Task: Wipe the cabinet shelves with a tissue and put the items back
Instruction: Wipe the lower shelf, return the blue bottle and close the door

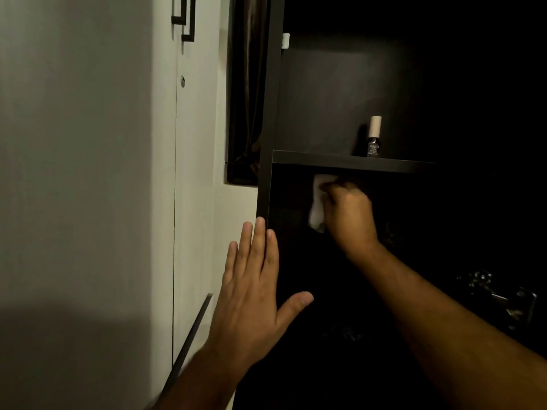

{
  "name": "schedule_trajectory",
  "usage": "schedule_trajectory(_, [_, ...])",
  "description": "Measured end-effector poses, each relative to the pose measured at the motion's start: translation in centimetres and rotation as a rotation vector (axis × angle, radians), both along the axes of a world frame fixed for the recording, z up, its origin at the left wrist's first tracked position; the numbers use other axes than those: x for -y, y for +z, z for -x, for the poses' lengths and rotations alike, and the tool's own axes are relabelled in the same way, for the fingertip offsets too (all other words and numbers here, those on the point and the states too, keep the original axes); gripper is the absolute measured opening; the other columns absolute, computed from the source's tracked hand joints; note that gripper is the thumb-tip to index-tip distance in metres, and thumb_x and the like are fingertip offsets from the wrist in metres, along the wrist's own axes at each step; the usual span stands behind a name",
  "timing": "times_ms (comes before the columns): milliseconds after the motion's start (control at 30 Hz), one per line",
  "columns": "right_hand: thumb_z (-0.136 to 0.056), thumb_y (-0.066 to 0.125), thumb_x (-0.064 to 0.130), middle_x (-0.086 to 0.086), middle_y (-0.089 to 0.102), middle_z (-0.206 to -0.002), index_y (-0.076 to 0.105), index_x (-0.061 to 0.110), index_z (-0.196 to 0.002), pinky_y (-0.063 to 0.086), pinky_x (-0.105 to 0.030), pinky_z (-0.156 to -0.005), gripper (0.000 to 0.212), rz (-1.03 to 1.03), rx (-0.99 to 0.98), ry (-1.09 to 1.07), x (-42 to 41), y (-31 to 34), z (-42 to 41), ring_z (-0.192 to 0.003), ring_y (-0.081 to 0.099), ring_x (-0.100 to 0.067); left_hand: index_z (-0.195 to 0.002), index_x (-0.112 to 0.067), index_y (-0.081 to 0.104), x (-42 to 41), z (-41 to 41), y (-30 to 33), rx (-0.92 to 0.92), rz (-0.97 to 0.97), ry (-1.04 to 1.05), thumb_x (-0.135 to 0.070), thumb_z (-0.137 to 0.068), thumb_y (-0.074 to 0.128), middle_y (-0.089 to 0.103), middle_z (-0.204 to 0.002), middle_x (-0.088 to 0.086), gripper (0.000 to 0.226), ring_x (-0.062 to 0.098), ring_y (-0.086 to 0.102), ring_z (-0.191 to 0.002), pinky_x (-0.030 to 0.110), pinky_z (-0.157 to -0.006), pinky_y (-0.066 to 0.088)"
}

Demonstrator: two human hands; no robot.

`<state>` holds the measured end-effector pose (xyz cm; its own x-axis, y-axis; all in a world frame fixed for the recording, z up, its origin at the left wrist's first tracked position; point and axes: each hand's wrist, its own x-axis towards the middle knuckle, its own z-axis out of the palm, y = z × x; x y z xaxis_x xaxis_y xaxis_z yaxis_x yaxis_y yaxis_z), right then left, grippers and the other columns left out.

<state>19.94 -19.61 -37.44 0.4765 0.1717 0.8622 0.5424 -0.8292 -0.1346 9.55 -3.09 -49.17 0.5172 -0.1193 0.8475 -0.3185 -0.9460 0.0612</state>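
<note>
A dark cabinet stands open in dim light, with a dark shelf board (325,160) across its middle. My right hand (349,214) reaches into the compartment just under that board, shut on a crumpled white tissue (318,199) pressed toward the back left corner. My left hand (254,285) is open and flat, fingers together, its fingertips resting against the cabinet's left side panel (264,187). On top of the shelf board stands a small dark bottle with a pale cap (374,137). The lower part of the compartment is too dark to make out.
A white wardrobe (189,173) with black handles and a keyhole fills the left. A dark curtain (248,84) hangs between it and the cabinet. Shiny metal objects (500,297) glint in the dark at the lower right.
</note>
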Motion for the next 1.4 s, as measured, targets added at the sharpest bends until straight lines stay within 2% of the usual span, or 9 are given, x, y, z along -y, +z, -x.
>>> schedule_trajectory(133, [-0.094, 0.052, 0.008, -0.018, 0.056, -0.127, 0.053, 0.008, -0.134, 0.045, -0.029, -0.09, 0.04, 0.116, 0.02, 0.075, -3.7, 0.1, 0.8, -0.11, 0.058, -0.031, -0.156, -0.014, -0.003, 0.4, -0.1, -0.4, -0.023, 0.028, -0.009, -0.073, -0.094, 0.013, -0.014, -0.163, 0.004, 0.087, 0.02, -0.012, -0.15, 0.037, -0.118, -0.007])
schedule_trajectory(533, [-0.096, 0.054, 0.014, -0.007, 0.066, -0.104, 0.066, 0.01, -0.106, 0.05, -0.024, -0.079, 0.017, 0.161, -0.012, 0.061, -6.8, 1.4, 0.0, -0.093, 0.065, -0.02, -0.155, -0.013, -0.006, 0.0, -0.1, -0.8, -0.026, 0.111, -0.089, -0.073, -0.091, 0.002, -0.017, -0.163, 0.002, 0.089, 0.019, -0.013, -0.15, 0.043, -0.121, -0.003])
schedule_trajectory(667, [-0.097, 0.05, 0.021, -0.005, 0.063, -0.11, 0.06, 0.017, -0.117, 0.055, -0.034, -0.081, 0.023, 0.363, -0.092, 0.093, -5.8, -3.0, 0.3, -0.095, 0.064, -0.019, -0.155, -0.012, -0.005, 0.0, 0.2, -1.0, -0.051, 0.135, -0.102, -0.074, -0.089, 0.0, -0.017, -0.163, 0.002, 0.091, 0.019, -0.014, -0.15, 0.049, -0.122, 0.002])
schedule_trajectory(867, [-0.098, 0.048, 0.018, -0.004, 0.063, -0.092, 0.065, 0.008, -0.098, 0.056, -0.033, -0.075, 0.019, 0.866, -0.498, 0.116, -5.6, -7.4, 2.1, -0.073, 0.059, -0.016, -0.154, -0.013, -0.005, 0.1, 0.2, -0.9, -0.039, 0.1, -0.078, -0.075, -0.09, 0.003, -0.017, -0.162, 0.004, 0.089, 0.019, -0.014, -0.15, 0.044, -0.121, -0.001])
schedule_trajectory(1033, [-0.098, 0.046, 0.025, -0.004, 0.062, -0.098, 0.064, 0.011, -0.102, 0.052, -0.034, -0.074, 0.024, 0.807, -0.325, 0.087, -4.2, -4.3, 2.1, -0.087, 0.064, -0.023, -0.155, -0.014, -0.004, 0.2, 0.5, -1.0, -0.043, 0.02, -0.09, -0.075, -0.091, 0.007, -0.017, -0.162, 0.004, 0.09, 0.021, -0.014, -0.15, 0.041, -0.119, -0.004])
schedule_trajectory(1133, [-0.099, 0.045, 0.03, -0.016, 0.065, -0.1, 0.067, 0.008, -0.101, 0.053, -0.038, -0.075, 0.032, 0.509, 0.037, 0.009, -1.1, 0.0, 0.8, -0.089, 0.065, -0.036, -0.155, -0.014, -0.003, 0.3, 0.6, -0.7, -0.043, -0.016, -0.074, -0.076, -0.09, 0.007, -0.016, -0.163, 0.007, 0.091, 0.023, -0.013, -0.15, 0.042, -0.119, -0.005])
schedule_trajectory(1233, [-0.096, 0.05, 0.025, -0.02, 0.067, -0.095, 0.07, 0.006, -0.097, 0.054, -0.039, -0.074, 0.028, 0.233, 0.13, -0.019, 0.9, 1.7, -1.0, -0.086, 0.066, -0.038, -0.155, -0.013, -0.002, 0.3, 0.8, -0.8, -0.047, -0.023, -0.072, -0.076, -0.091, 0.008, -0.015, -0.163, 0.008, 0.091, 0.023, -0.012, -0.15, 0.043, -0.119, -0.003])
schedule_trajectory(1300, [-0.095, 0.054, 0.021, -0.018, 0.066, -0.101, 0.069, 0.008, -0.105, 0.053, -0.036, -0.075, 0.022, 0.331, 0.211, 0.025, 0.7, -0.6, -1.5, -0.089, 0.065, -0.035, -0.156, -0.013, -0.002, 0.3, 0.8, -0.9, -0.047, -0.026, -0.074, -0.075, -0.092, 0.01, -0.015, -0.163, 0.007, 0.09, 0.023, -0.013, -0.15, 0.043, -0.119, -0.003])
schedule_trajectory(1400, [-0.097, 0.048, 0.021, -0.008, 0.056, -0.117, 0.058, 0.018, -0.123, 0.05, -0.035, -0.076, 0.028, 0.847, -0.043, 0.101, -0.1, -5.1, 0.5, -0.103, 0.058, -0.027, -0.156, -0.013, 0.0, 0.4, 0.7, -0.7, -0.038, -0.062, -0.07, -0.075, -0.091, 0.011, -0.014, -0.163, 0.008, 0.09, 0.024, -0.011, -0.15, 0.045, -0.119, -0.001])
